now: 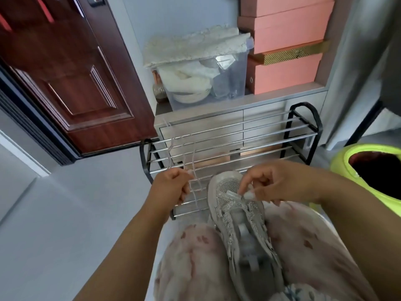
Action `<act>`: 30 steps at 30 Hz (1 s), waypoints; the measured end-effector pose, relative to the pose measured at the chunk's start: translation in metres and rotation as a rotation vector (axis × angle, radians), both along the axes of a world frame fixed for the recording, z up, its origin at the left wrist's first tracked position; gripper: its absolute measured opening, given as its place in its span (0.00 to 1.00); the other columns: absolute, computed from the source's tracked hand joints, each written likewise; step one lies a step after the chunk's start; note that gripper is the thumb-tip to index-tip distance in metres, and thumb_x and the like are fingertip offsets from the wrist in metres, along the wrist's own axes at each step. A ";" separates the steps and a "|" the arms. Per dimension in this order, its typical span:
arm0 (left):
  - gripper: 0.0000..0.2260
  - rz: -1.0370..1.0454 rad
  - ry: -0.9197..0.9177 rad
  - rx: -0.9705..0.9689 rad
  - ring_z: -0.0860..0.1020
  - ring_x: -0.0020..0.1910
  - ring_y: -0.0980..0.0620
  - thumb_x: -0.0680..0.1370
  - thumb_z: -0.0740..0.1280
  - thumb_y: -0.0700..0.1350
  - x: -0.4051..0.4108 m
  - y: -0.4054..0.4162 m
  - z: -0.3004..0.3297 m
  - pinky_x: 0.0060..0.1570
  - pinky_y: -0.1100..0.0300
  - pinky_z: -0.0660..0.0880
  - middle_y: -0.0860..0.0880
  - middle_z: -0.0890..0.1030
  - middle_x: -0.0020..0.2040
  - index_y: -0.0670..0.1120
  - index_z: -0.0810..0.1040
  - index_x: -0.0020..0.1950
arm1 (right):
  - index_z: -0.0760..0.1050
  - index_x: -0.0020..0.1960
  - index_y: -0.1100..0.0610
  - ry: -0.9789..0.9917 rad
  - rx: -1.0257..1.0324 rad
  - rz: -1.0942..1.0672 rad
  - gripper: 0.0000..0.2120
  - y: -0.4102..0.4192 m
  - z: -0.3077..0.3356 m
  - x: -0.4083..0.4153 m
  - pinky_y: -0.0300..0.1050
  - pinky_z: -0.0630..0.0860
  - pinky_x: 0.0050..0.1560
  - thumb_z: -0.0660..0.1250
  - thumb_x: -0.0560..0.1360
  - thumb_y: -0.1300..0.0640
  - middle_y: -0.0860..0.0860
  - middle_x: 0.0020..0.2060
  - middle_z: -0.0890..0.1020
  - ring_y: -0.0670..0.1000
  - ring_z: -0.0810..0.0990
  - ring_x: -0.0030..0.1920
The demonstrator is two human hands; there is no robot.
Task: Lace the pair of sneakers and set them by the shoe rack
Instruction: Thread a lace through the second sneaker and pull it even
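Sneaker (240, 224) number one lies toe-forward on my lap, wedged between my knees, with the shoe rack (230, 135) on the floor just beyond its toe. I judge I am at the very start of lacing: only the lowest eyelets near the toe seem to carry the lace (191, 170), and the rows above look bare down to the tongue. My left hand (171, 187) is clenched round the loose lace, which runs up in thin pale loops in front of the rack's bars. My right hand (267, 185) pinches something small and pale at the toe-end eyelets, most likely the lace's other end or its tip, though blur keeps me from being sure. Next I would need to even the two ends, then feed one tip across into the next eyelet up, which calls for a fine pinch and a steady shoe. It is a pale grey shoe with a mesh toe and glittery trim along both eyelet rows. I cannot see its partner anywhere, so most of the job remains.
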State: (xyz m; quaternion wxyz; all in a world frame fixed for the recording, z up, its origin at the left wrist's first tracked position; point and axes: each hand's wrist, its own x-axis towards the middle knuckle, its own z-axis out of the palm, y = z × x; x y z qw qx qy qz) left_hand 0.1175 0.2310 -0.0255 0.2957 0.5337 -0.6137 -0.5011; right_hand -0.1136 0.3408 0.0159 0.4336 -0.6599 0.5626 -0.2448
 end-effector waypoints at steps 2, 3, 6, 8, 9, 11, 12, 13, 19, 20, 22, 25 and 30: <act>0.06 0.135 0.025 0.071 0.70 0.25 0.53 0.78 0.64 0.41 -0.002 -0.032 -0.018 0.26 0.63 0.67 0.47 0.76 0.31 0.41 0.79 0.44 | 0.81 0.47 0.53 -0.094 -0.050 -0.087 0.08 -0.013 0.001 -0.002 0.36 0.70 0.31 0.72 0.69 0.51 0.49 0.28 0.73 0.45 0.71 0.28; 0.06 0.174 0.027 0.110 0.71 0.27 0.53 0.78 0.64 0.40 -0.005 -0.047 -0.026 0.27 0.62 0.68 0.46 0.76 0.33 0.41 0.79 0.44 | 0.81 0.45 0.55 -0.141 -0.073 -0.135 0.07 -0.020 0.000 -0.002 0.35 0.69 0.30 0.72 0.70 0.53 0.51 0.28 0.72 0.45 0.70 0.27; 0.07 0.237 -0.020 0.224 0.72 0.29 0.52 0.78 0.61 0.37 -0.019 -0.085 -0.053 0.27 0.62 0.70 0.45 0.75 0.34 0.41 0.75 0.42 | 0.80 0.41 0.56 -0.185 -0.165 -0.234 0.06 -0.039 -0.006 -0.001 0.35 0.70 0.29 0.72 0.70 0.54 0.51 0.27 0.72 0.45 0.70 0.26; 0.03 0.244 -0.028 0.287 0.72 0.29 0.52 0.78 0.62 0.36 -0.029 -0.104 -0.073 0.27 0.63 0.69 0.46 0.73 0.33 0.40 0.74 0.46 | 0.79 0.40 0.54 -0.186 -0.209 -0.287 0.05 -0.048 -0.012 0.000 0.37 0.72 0.30 0.72 0.70 0.53 0.48 0.26 0.73 0.45 0.71 0.26; 0.04 0.247 -0.012 0.321 0.71 0.28 0.52 0.78 0.63 0.37 -0.034 -0.111 -0.081 0.27 0.64 0.68 0.46 0.73 0.32 0.40 0.74 0.51 | 0.79 0.40 0.54 -0.200 -0.220 -0.318 0.05 -0.052 -0.015 0.000 0.36 0.72 0.30 0.72 0.69 0.52 0.47 0.25 0.73 0.45 0.71 0.26; 0.15 0.252 0.012 0.385 0.70 0.27 0.53 0.77 0.66 0.40 -0.043 -0.123 -0.097 0.24 0.65 0.66 0.46 0.72 0.29 0.37 0.72 0.62 | 0.78 0.40 0.54 -0.237 -0.236 -0.364 0.08 -0.055 -0.021 -0.002 0.35 0.71 0.29 0.72 0.68 0.50 0.48 0.25 0.73 0.45 0.71 0.26; 0.20 0.252 0.008 0.407 0.68 0.26 0.53 0.77 0.68 0.41 -0.047 -0.130 -0.104 0.22 0.65 0.65 0.47 0.71 0.28 0.36 0.70 0.66 | 0.78 0.39 0.54 -0.250 -0.242 -0.377 0.09 -0.056 -0.025 -0.003 0.35 0.70 0.28 0.72 0.67 0.49 0.48 0.25 0.72 0.45 0.71 0.26; 0.23 0.247 0.002 0.422 0.67 0.25 0.54 0.76 0.69 0.43 -0.052 -0.133 -0.108 0.22 0.65 0.64 0.47 0.69 0.28 0.36 0.69 0.68 | 0.78 0.38 0.54 -0.265 -0.245 -0.387 0.08 -0.057 -0.028 -0.004 0.34 0.69 0.28 0.72 0.67 0.50 0.48 0.25 0.72 0.45 0.71 0.25; 0.19 0.250 -0.076 0.462 0.63 0.27 0.53 0.75 0.71 0.46 -0.072 -0.144 -0.114 0.25 0.62 0.63 0.47 0.67 0.31 0.39 0.73 0.62 | 0.77 0.37 0.57 -0.326 -0.217 -0.451 0.06 -0.062 -0.038 -0.010 0.33 0.67 0.27 0.71 0.72 0.58 0.49 0.24 0.72 0.45 0.69 0.24; 0.18 0.250 -0.096 0.453 0.64 0.27 0.52 0.76 0.71 0.45 -0.074 -0.145 -0.114 0.25 0.62 0.63 0.46 0.67 0.31 0.39 0.74 0.62 | 0.77 0.37 0.57 -0.325 -0.222 -0.457 0.07 -0.062 -0.039 -0.010 0.33 0.67 0.27 0.71 0.72 0.58 0.48 0.24 0.72 0.45 0.69 0.24; 0.16 0.237 -0.137 0.418 0.64 0.25 0.51 0.77 0.69 0.44 -0.077 -0.142 -0.110 0.26 0.62 0.64 0.46 0.68 0.30 0.36 0.75 0.60 | 0.77 0.36 0.57 -0.316 -0.231 -0.471 0.07 -0.061 -0.040 -0.012 0.33 0.67 0.26 0.71 0.72 0.57 0.47 0.23 0.72 0.46 0.69 0.24; 0.11 0.219 -0.130 0.280 0.66 0.23 0.51 0.77 0.69 0.44 -0.078 -0.136 -0.092 0.26 0.65 0.67 0.46 0.71 0.29 0.38 0.80 0.54 | 0.77 0.37 0.60 -0.327 -0.233 -0.503 0.08 -0.060 -0.040 -0.013 0.32 0.67 0.26 0.70 0.72 0.57 0.47 0.22 0.72 0.45 0.69 0.24; 0.08 0.182 0.027 0.080 0.71 0.31 0.52 0.75 0.72 0.47 -0.075 -0.126 -0.035 0.31 0.64 0.68 0.50 0.76 0.34 0.45 0.82 0.50 | 0.78 0.38 0.60 -0.316 -0.241 -0.573 0.10 -0.062 -0.033 -0.011 0.32 0.66 0.27 0.69 0.74 0.55 0.48 0.21 0.72 0.43 0.68 0.23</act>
